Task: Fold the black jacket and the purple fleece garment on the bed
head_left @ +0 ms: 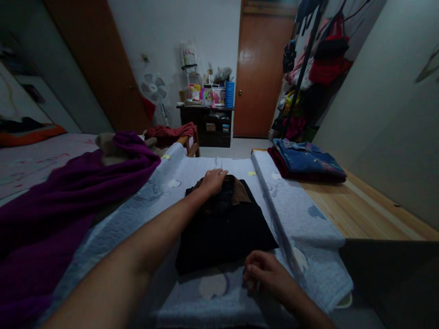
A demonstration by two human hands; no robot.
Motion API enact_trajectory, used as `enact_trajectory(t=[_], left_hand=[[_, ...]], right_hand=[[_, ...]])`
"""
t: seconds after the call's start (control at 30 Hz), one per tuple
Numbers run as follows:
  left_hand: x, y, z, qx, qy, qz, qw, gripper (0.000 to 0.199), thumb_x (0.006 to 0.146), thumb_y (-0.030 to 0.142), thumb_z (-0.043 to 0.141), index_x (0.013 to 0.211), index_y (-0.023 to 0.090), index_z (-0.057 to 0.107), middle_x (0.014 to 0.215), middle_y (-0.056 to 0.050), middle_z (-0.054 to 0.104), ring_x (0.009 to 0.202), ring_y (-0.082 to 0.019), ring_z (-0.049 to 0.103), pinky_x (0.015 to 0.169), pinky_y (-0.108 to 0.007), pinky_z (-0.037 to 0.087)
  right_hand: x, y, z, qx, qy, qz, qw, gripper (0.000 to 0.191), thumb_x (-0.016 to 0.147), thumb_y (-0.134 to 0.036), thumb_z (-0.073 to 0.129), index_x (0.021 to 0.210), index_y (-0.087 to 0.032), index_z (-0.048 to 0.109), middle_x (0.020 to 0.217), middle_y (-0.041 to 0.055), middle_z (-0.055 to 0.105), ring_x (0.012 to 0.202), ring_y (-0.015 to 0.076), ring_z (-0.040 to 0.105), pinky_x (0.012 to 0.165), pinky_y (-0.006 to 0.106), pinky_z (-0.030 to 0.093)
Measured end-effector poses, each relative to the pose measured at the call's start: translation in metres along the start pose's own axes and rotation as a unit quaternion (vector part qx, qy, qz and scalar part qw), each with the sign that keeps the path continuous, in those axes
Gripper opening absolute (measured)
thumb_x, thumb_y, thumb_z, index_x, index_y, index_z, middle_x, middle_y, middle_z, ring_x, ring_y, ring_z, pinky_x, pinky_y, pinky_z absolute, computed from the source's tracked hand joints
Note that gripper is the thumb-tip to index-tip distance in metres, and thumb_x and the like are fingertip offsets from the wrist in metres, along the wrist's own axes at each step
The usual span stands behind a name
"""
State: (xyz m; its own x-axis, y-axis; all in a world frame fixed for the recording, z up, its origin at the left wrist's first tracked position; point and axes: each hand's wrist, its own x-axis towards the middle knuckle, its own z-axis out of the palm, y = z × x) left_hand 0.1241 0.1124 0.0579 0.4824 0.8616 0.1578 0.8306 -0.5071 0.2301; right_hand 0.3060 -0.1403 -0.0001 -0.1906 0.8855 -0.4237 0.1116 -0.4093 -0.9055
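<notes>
The largest thing before you is the pale blue-grey, heart-patterned cloth (295, 210), spread underneath and on either side of the black folded fabric garment (226, 237), your landmark. The tall reddish-brown wooden door (257, 68) stands shut well beyond the garment, slightly to its right. The bunched deep-purple fabric (78, 196) sprawls to the garment's left, over the edge of the patterned cloth. To the garment's right runs the long pale wood-grain board (360, 201), partly covered by that cloth. The low dark wooden cabinet (192, 121) stands well beyond the garment, with the white round pedestal fan (154, 89) farther to the left.

On the board, beyond and to the right of the garment, the folded blue denim garment (308, 157) lies atop the folded dark-red fabric (279, 164).

The black garment itself lies flat and folded in front of you, collar end away from you. Your left hand (213, 182) rests palm down at that far end; you cannot tell whether its fingers pinch any fabric. Your right hand (264, 272) is at the garment's near right corner, fingers loosely curled with nothing visible in them; contact there is unclear. Smallest is the brown fabric collar (241, 191), at the garment's far end, just right of your left hand.
</notes>
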Motion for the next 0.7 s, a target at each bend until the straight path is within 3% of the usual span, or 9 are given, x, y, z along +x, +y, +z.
enact_trajectory(t=[0.07,0.13,0.2,0.27,0.37,0.53,0.6,0.7], left_hand=[[-0.028,0.009,0.005,-0.02,0.015,0.04,0.999,0.043,0.089,0.013,0.043,0.13,0.018,0.053,0.135,-0.014,0.055,0.129,-0.026,0.045,0.111,-0.041,0.025],[-0.06,0.018,0.014,-0.067,0.003,0.059,0.996,0.035,0.09,0.021,0.047,0.122,0.018,0.06,0.132,-0.014,0.058,0.132,-0.027,0.043,0.114,-0.043,0.021],[-0.09,0.025,0.029,-0.135,0.01,0.056,0.989,0.036,0.088,0.031,0.054,0.121,0.019,0.061,0.136,-0.015,0.056,0.136,-0.03,0.039,0.116,-0.044,0.018],[-0.112,0.029,0.044,-0.19,0.011,0.042,0.981,0.042,0.087,0.04,0.056,0.124,0.02,0.06,0.139,-0.015,0.053,0.137,-0.03,0.039,0.116,-0.044,0.018],[-0.122,0.03,0.059,-0.197,-0.018,0.03,0.98,0.05,0.09,0.045,0.05,0.133,0.022,0.053,0.146,-0.014,0.046,0.14,-0.028,0.034,0.117,-0.045,0.013],[-0.119,0.029,0.054,-0.072,-0.069,0.037,0.994,0.054,0.094,0.048,0.04,0.14,0.019,0.044,0.15,-0.011,0.041,0.142,-0.024,0.03,0.117,-0.046,0.014],[-0.125,0.025,0.046,-0.042,-0.023,0.029,0.998,0.049,0.094,0.043,0.043,0.137,0.021,0.047,0.15,-0.01,0.042,0.143,-0.025,0.028,0.118,-0.048,0.012],[-0.142,0.011,0.037,-0.064,0.118,-0.083,0.987,0.054,0.085,0.032,0.058,0.136,0.021,0.046,0.153,-0.011,0.033,0.144,-0.029,0.02,0.118,-0.05,0.011]], right_hand=[[-0.001,-0.019,-0.007,-0.122,0.059,-0.101,0.986,0.018,0.082,-0.037,0.054,0.081,-0.021,0.059,0.068,0.0016,0.067,0.061,0.0167,0.063,0.052,0.025,0.045],[0.004,-0.039,-0.01,-0.213,0.136,-0.202,0.946,0.018,0.086,-0.034,0.05,0.086,-0.022,0.064,0.078,0.0036,0.07,0.075,0.02,0.066,0.069,0.031,0.05],[0.017,-0.051,-0.008,-0.276,0.2,-0.286,0.896,0.024,0.086,-0.031,0.051,0.103,-0.023,0.067,0.106,0.0074,0.07,0.101,0.0248,0.064,0.092,0.037,0.046],[0.036,-0.052,-0.002,-0.346,0.201,-0.338,0.852,0.039,0.088,-0.03,0.049,0.125,-0.022,0.059,0.136,0.0078,0.056,0.13,0.0262,0.046,0.11,0.042,0.031],[0.062,-0.037,0.005,-0.454,0.153,-0.301,0.825,0.05,0.092,-0.036,0.046,0.14,-0.023,0.047,0.15,0.0058,0.041,0.142,0.0256,0.028,0.116,0.047,0.019],[0.081,-0.013,-0.004,-0.542,0.16,-0.209,0.798,0.06,0.095,-0.05,0.038,0.144,-0.017,0.042,0.153,0.0083,0.034,0.144,0.0273,0.023,0.115,0.047,0.02],[0.083,-0.012,-0.015,-0.548,0.177,-0.196,0.794,0.06,0.094,-0.051,0.039,0.142,-0.016,0.044,0.153,0.009,0.034,0.144,0.0291,0.023,0.114,0.047,0.022],[0.089,-0.016,-0.035,-0.526,0.241,-0.163,0.799,0.06,0.091,-0.048,0.044,0.139,-0.012,0.047,0.151,0.0153,0.037,0.141,0.0319,0.029,0.112,0.046,0.026]])
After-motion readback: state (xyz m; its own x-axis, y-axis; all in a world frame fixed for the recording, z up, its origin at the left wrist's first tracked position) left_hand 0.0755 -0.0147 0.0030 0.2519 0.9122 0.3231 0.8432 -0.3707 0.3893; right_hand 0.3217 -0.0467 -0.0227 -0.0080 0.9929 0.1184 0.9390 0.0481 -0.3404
